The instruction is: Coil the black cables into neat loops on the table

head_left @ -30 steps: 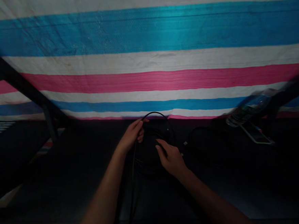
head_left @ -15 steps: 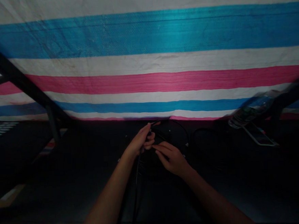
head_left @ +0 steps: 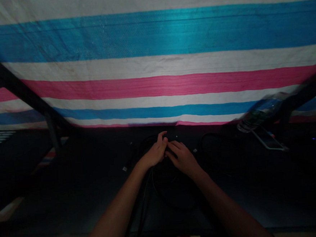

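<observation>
Black table [head_left: 83, 181], cable [head_left: 146, 191] at left hand [head_left: 155, 154]; striped tarp [head_left: 155, 86] behind.

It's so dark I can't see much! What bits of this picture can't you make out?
Head view:
Black cable: melts into the dark table; its ends cannot be traced.
Left hand and right hand: fingertips meet over the cable, grip hidden by darkness.
Bottle: blurred, label unreadable.
Flat device beside it: too dim to identify.

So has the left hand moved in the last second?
Yes: the left hand shifted right, away from the black post, ending beside the right hand.
</observation>
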`<state>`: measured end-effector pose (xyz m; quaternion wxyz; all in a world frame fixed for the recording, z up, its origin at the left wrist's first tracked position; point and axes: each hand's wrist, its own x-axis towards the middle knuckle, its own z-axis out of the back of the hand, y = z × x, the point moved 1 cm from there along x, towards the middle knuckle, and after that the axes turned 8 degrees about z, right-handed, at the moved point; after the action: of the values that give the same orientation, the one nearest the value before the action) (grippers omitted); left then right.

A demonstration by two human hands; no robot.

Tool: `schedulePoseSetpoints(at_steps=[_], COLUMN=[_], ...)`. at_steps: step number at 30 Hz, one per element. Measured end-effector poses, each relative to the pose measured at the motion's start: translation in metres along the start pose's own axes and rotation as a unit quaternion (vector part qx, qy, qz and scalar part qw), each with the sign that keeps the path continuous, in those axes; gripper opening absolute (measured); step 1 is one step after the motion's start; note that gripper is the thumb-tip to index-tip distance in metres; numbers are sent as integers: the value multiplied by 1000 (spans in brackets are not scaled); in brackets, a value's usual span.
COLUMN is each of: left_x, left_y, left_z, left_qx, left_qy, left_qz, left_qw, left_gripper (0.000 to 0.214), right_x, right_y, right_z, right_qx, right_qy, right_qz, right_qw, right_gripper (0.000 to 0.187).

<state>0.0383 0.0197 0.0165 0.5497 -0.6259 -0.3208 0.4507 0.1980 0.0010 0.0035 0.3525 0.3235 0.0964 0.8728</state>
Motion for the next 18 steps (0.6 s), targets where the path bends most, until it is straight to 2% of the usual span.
schedulePoseSetpoints(at_steps=[3,6,9,11,14,18], left_x=[3,2,-1,-4,-5,-4], left_y=[-3,-6,-9,-11,-13,-12], left_z=[4,14,25,30,33,33], left_qx=[4,1,-6,-25,-82,-116], left_qy=[14,61,120,155,158,111], left_qz=[7,33,68,84,100,123], left_qw=[1000,998,990,984,979,979], left_gripper=[72,80,60,47,33,24], right_x=[1,3,2,2,1,2], right_y=[-5,-17,-31,-38,-45,-47], right_z=[6,15,21,24,28,33], right_qx=[54,87,90,93,97,98], right_qy=[-10,-89,-186,-223,-240,-204], right_qz=[-47,-97,-159,-198,-238,-230], right_qw=[997,987,965,950,936,947], right_gripper=[23,15,17,21,24,26])
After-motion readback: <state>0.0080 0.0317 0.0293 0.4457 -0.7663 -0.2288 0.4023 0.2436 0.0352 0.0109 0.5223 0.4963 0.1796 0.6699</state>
